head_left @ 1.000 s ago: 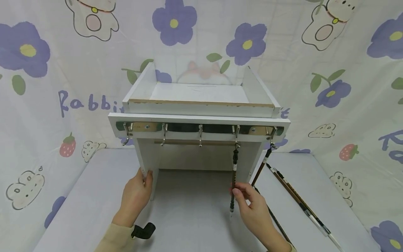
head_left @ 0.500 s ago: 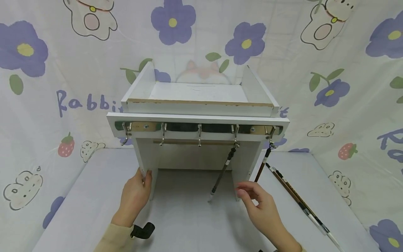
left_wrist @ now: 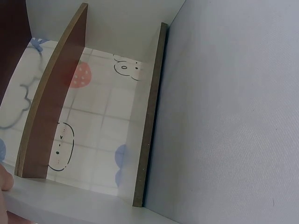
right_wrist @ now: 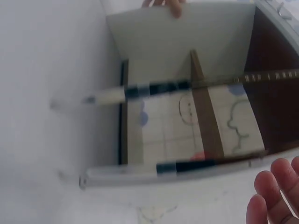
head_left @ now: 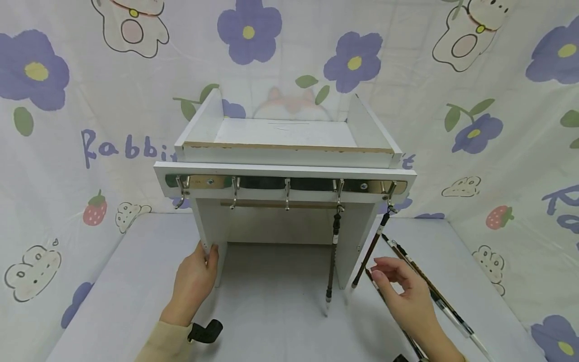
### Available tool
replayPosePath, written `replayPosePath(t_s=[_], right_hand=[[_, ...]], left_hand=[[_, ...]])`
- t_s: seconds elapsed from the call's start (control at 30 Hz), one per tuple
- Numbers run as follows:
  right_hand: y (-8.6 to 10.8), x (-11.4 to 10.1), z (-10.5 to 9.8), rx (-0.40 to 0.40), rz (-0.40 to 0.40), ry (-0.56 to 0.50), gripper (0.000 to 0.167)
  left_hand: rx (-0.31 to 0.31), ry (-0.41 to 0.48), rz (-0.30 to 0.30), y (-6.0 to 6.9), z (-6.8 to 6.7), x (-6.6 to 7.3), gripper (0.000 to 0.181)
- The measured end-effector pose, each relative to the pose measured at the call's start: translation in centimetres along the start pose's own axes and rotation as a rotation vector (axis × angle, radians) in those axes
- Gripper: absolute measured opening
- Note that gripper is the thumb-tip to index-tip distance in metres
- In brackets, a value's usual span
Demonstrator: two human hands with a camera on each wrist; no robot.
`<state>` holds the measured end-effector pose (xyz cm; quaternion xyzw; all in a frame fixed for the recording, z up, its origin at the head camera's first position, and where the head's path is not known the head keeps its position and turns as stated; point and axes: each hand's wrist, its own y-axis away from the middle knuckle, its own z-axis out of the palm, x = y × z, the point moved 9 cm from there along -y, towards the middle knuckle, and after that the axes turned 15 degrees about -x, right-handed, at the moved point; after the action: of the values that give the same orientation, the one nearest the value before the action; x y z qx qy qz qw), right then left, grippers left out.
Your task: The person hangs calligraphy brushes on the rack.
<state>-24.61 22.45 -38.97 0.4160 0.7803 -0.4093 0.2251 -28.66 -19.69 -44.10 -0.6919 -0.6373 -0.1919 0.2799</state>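
My left hand (head_left: 194, 279) grips the left side panel of a white wooden stand (head_left: 285, 170); its fingertips show at the left edge of the left wrist view (left_wrist: 5, 181). From the stand's metal hooks hang two brushes: a dark one (head_left: 333, 254) on the second hook from the right, and a reddish-brown one (head_left: 373, 246) on the rightmost hook. My right hand (head_left: 409, 296), fingers bent loosely and holding nothing, is just right of the hanging brushes, above a brush lying on the table (head_left: 382, 295). In the right wrist view its fingers (right_wrist: 268, 186) are apart from both brushes.
More brushes (head_left: 434, 291) lie diagonally on the white table (head_left: 280, 327) to the right. Several hooks line the stand's front, the middle one (head_left: 287, 193) bare. Behind hangs a flowered cloth (head_left: 407, 100).
My right hand has let go of the dark brush and moved right. That brush swung left and now hangs nearly upright. My left hand stays on the panel.
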Motion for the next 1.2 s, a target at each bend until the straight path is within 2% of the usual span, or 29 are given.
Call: replayPosePath(t_s=[0.2,0.37,0.6,0.9,1.07,1.2], right_hand=[[0.5,1.5,-1.5,0.046,0.029,0.052,0.030],[1.0,3.7,-2.2,0.070,0.106,0.100,0.027],[1.6,7.7,-2.5,0.028,0.231,0.142,0.026],[2.8,11.3,-3.2,-0.029,0.407,0.205,0.039],[3.5,12.9,-4.0,-0.026,0.498,0.210,0.046],[4.1,14.2,-4.6,-0.009,0.536,0.204,0.050]], left_hand=[[0.003,0.002,0.002,0.0,0.0,0.0,0.038],[0.009,-0.002,0.004,0.1,-0.1,0.0,0.037],[-0.004,0.009,-0.005,0.1,-0.1,0.0,0.036],[0.004,0.009,0.004,0.1,-0.1,0.1,0.037],[0.004,0.009,0.011,0.2,-0.2,0.3,0.036],[0.003,0.009,0.010,0.2,-0.1,0.2,0.037]])
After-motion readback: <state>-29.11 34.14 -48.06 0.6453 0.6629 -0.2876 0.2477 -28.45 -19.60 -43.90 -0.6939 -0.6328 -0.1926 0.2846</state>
